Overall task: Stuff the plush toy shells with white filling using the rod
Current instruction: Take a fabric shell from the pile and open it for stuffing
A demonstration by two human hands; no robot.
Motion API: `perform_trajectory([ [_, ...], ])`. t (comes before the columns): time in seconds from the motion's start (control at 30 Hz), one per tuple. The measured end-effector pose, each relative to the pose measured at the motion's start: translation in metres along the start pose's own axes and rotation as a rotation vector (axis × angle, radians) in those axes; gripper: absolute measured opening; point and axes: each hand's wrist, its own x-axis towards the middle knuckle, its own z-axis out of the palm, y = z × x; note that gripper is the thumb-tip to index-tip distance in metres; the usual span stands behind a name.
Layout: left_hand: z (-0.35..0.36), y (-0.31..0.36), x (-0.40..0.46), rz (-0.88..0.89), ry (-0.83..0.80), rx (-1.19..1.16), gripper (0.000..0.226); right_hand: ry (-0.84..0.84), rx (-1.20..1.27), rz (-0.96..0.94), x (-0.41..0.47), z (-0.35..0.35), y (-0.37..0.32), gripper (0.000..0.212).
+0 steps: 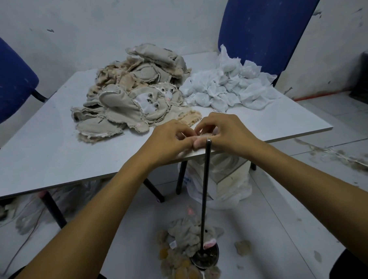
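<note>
A dark metal rod is standing upright on a round base on the floor, its top reaching up to the near edge of the counter. Stuffed plush toys are lying around that base. Just behind the rod's tip, the left hand and the right hand are meeting, fingers curled in a narrow grip, pinching something small and pale between them; what it is cannot be told. Farther back on the counter, a heap of flat beige plush shells is lying beside a pile of white filling bundles. Two blue chairs are standing behind.
</note>
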Motion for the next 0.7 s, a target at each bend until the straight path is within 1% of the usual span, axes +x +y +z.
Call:
perform_trajectory([
  [0.1, -0.002, -0.002, -0.001, -0.004, -0.023, -0.140, 0.012, 0.050, 0.058, 0.038, -0.001, 0.000, 0.002, 0.020],
  [0.17, 0.001, -0.002, -0.003, -0.008, 0.031, -0.191, 0.021, 0.097, 0.054, 0.056, 0.000, 0.002, 0.004, 0.014],
  [0.23, 0.004, -0.002, -0.003, -0.025, 0.090, -0.257, 0.026, 0.101, 0.063, 0.048, 0.001, 0.004, 0.004, 0.013],
  [0.33, 0.005, -0.001, -0.001, -0.058, 0.126, -0.344, 0.027, 0.055, 0.139, 0.025, -0.001, 0.002, 0.006, 0.015],
  [0.43, 0.002, 0.000, 0.002, -0.112, 0.185, -0.470, 0.033, -0.050, 0.225, -0.051, -0.006, -0.005, 0.004, 0.029],
  [0.5, -0.001, 0.000, 0.002, -0.113, 0.169, -0.509, 0.041, -0.092, 0.264, -0.072, -0.007, -0.008, 0.005, 0.033],
  [0.57, -0.001, 0.001, 0.002, -0.083, 0.105, -0.493, 0.041, -0.074, 0.268, -0.045, -0.007, -0.007, 0.006, 0.030],
  [0.63, 0.000, 0.004, 0.000, -0.061, 0.032, -0.454, 0.033, -0.034, 0.268, -0.012, -0.006, -0.006, 0.008, 0.025],
  [0.7, 0.002, 0.006, 0.000, -0.061, 0.000, -0.400, 0.024, 0.001, 0.297, 0.006, -0.005, -0.006, 0.007, 0.024],
])
